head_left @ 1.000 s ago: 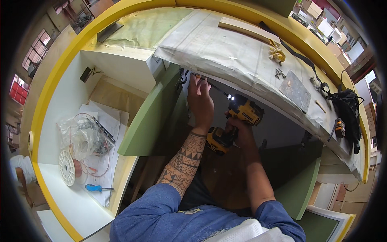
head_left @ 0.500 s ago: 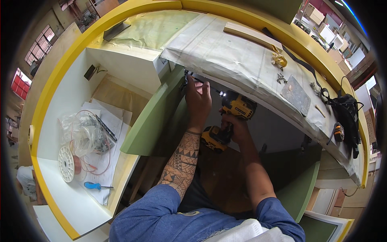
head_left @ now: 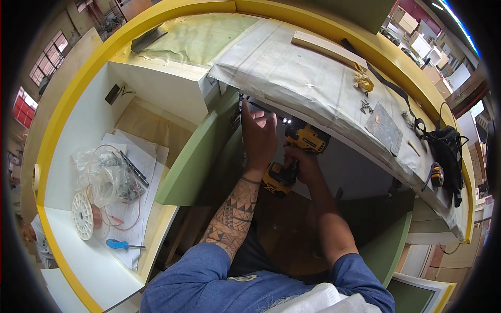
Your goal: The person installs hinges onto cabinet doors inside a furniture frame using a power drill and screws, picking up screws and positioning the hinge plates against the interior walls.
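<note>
In my right hand (head_left: 301, 160) is a yellow and black cordless drill (head_left: 307, 140), its small light shining. The drill's dark, slim bit points left toward a metal hinge (head_left: 241, 99) at the far edge of a green cabinet door (head_left: 195, 156). My left hand (head_left: 259, 134) is raised beside that hinge under the counter's edge. Its fingers are curled, with the index fingertip at the hinge. What these fingers pinch, if anything, is too dark and small to make out. Both hands are inside the cabinet opening, below the paper-covered counter (head_left: 282, 62).
On the counter are a wood strip (head_left: 326, 49), several screws (head_left: 366, 107), a metal plate (head_left: 384, 128) and a black tool pouch (head_left: 446, 143). The white compartment at left holds a plastic bag (head_left: 107, 172), a wire spool (head_left: 82, 216) and a blue screwdriver (head_left: 119, 244). Another green door (head_left: 389, 245) stands at right.
My left hand has shifted slightly right and down, its fingers still by the hinge. The drill has moved slightly left in my right hand.
</note>
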The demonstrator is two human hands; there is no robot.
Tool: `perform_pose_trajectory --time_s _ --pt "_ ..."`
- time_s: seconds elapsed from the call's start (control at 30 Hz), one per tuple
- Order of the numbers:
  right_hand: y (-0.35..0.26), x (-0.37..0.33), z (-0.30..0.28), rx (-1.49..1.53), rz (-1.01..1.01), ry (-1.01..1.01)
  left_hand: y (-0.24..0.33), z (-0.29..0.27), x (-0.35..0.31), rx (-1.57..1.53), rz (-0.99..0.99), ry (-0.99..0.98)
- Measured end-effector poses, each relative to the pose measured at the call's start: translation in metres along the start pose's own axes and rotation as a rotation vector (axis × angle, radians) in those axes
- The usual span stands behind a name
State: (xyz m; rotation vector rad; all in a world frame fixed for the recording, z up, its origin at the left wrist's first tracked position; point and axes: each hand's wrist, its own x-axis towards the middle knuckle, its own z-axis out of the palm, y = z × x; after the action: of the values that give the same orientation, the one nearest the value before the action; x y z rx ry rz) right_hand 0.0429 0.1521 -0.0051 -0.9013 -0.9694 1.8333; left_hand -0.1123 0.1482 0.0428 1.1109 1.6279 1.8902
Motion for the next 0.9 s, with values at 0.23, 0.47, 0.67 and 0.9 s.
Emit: perform_pose_trajectory --time_s 0.23,0.47,0.67,0.9 --pt "0.004 0.009 -0.005 -0.085 -0.006 0.069 0.002 -0.018 -0.033 -0.011 0.146 -0.164" --pt "0.005 0.012 0.001 -0.145 -0.037 0.077 0.003 -0.018 -0.039 0.022 -0.029 -0.191" --pt "-0.007 0.008 -0.001 -0.24 -0.021 0.094 0.002 -0.007 -0.038 0.022 -0.22 -0.178" --pt "0.0 -0.025 -0.01 -0.215 -0.17 0.164 -0.04 0.018 -0.067 -0.3 -0.551 -0.359"
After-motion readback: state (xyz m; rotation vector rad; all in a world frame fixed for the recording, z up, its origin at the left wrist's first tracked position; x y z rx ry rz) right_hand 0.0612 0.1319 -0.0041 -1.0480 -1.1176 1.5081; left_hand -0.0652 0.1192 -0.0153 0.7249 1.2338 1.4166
